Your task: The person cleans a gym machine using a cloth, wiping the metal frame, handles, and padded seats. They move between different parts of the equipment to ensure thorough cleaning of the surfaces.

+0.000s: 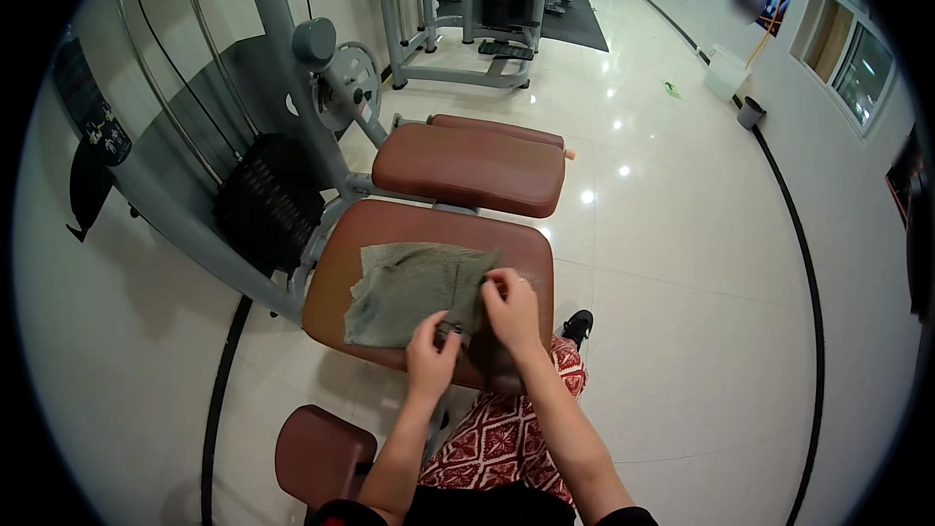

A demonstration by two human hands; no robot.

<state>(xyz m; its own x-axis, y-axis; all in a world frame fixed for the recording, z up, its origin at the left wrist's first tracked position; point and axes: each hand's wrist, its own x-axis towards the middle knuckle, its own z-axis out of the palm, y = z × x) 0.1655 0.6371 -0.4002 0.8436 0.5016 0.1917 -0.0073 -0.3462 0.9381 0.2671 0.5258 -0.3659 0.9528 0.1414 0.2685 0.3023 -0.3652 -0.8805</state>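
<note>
A grey-green cloth [405, 292] lies spread over the brown padded seat [511, 234] of a weight machine. My left hand [432, 356] pinches the cloth's near edge, at its right corner. At the far right corner, my right hand [511, 307] grips the cloth between thumb and fingers. The right edge of the cloth is bunched between my two hands. Creases and darker patches run across the cloth's surface, and its left edge looks uneven.
Beyond the seat is a second brown pad [467, 168] on the grey frame [292, 58]. A black weight stack [270, 197] stands at the left. Near my left forearm is a smaller brown pad [321, 453]. A grey bin [751, 113] stands by the right wall.
</note>
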